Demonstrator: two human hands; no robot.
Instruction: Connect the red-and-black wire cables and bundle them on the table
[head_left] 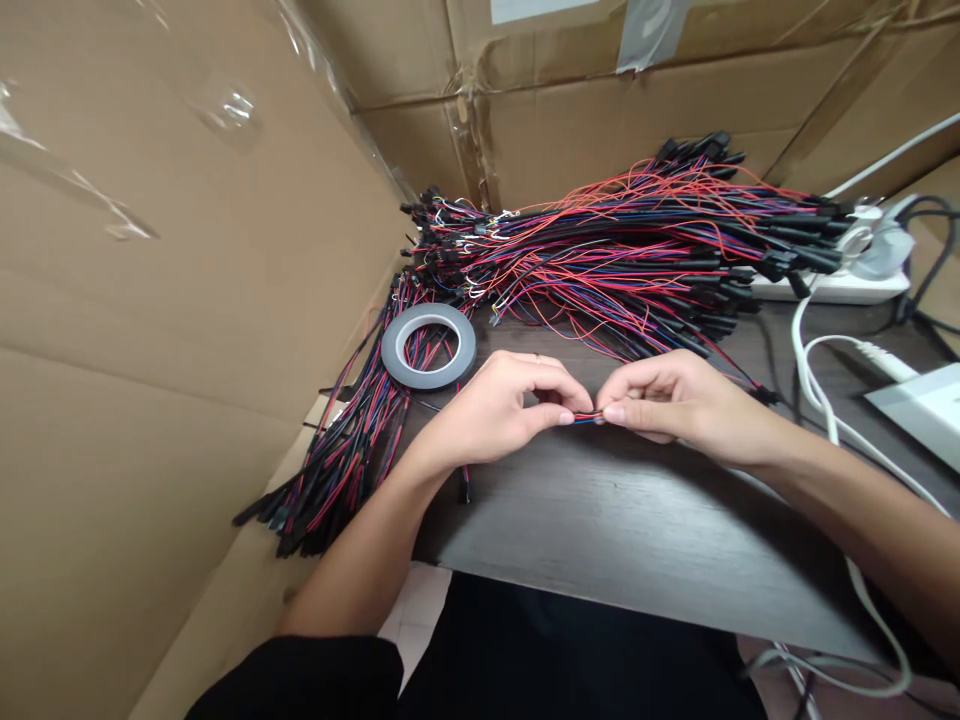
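- At the bottom centre of the frame, the person's black clothing [570, 650] sits against the near edge of the dark counter [570, 530].
- Just right of the frame's centre, the left hand [510, 405] has its thumb and fingers pinched on a short stretch of red, black and blue wires [586, 417].
- The right hand [671, 405] grips the same wires from the other side, its fingers closed right beside the left hand's fingertips.
- Left of centre, a grey tape roll [393, 352] lies partly over a smaller wire bundle [349, 460] that spreads towards the lower left.
- At the right edge, a white cable [814, 385] loops down near a pale flat box [926, 405].
- Across the upper middle, a large wire pile [600, 240] with black ends stretches towards a white power strip [832, 288] at the upper right.
- Behind, cardboard [555, 130] fills the top of the frame.
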